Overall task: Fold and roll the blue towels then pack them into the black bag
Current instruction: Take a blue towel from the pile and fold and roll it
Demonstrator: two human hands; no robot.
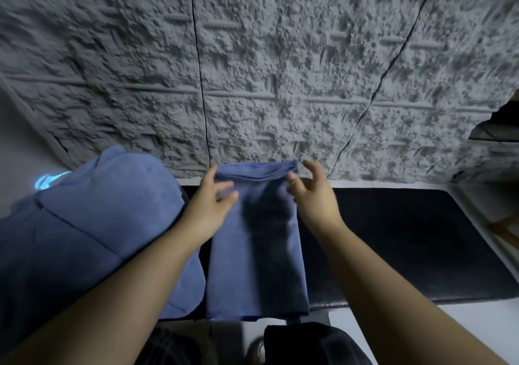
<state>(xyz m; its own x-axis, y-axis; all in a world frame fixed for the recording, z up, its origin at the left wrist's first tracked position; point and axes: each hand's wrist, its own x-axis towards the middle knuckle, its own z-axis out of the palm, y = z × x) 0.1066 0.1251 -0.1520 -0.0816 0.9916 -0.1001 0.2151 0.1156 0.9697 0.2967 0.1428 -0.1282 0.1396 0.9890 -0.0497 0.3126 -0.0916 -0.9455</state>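
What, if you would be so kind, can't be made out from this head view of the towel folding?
- Left hand and right hand: motion blur hides whether either grips the folded towel.
- Towel pile: the left forearm and the frame edge hide its count.
- Black bag: cut off by the bottom edge, so its opening is unseen.

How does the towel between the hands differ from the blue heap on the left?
The folded towel lies flat as a narrow strip on the black mat, edges roughly squared; the towel pile is loose, rumpled and much bulkier. The left hand and right hand hover at the folded towel's far end; only the left forearm crosses the pile. Both are the same blue cloth.
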